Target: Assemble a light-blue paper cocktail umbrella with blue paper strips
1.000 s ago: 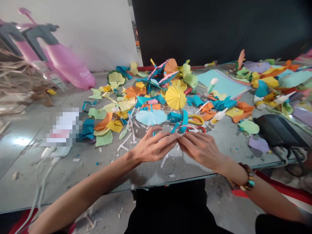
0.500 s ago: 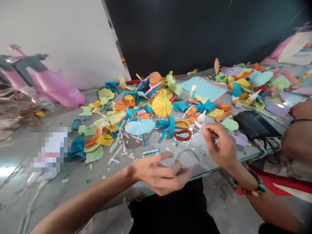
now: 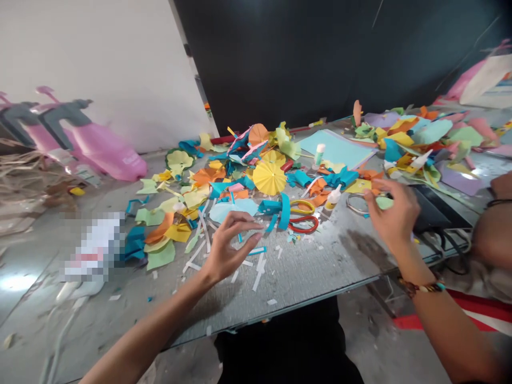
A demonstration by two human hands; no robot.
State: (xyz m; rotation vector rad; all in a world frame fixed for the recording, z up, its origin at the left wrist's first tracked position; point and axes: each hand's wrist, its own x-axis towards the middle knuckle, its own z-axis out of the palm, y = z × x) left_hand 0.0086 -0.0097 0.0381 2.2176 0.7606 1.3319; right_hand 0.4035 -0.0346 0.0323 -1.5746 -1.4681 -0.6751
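My left hand (image 3: 234,245) hovers over the table with thumb and fingers apart and nothing between them. Just beyond it lies a light blue paper disc (image 3: 218,213) with a blue stick through it, partly covered by my fingers. A short blue-and-white paper strip (image 3: 258,250) rests beside the fingertips. My right hand (image 3: 394,213) is farther right, thumb and fingers apart, next to a thin grey ring (image 3: 357,205). Whether the thumb touches the ring I cannot tell. A small white glue bottle (image 3: 333,198) stands left of the ring, near scissors (image 3: 304,224) with red and yellow handles.
Heaps of coloured paper scraps and yellow pleated paper rounds (image 3: 269,177) cover the back of the table. Pink spray bottles (image 3: 108,152) stand at left, near a blurred white object (image 3: 94,248) with cables. A black box (image 3: 440,210) and another person's arm (image 3: 492,234) are at right.
My left hand has moved left and away from the table's front edge, uncovering white paper strips. My right hand has moved right and away from the glue bottle, opening its fingers.
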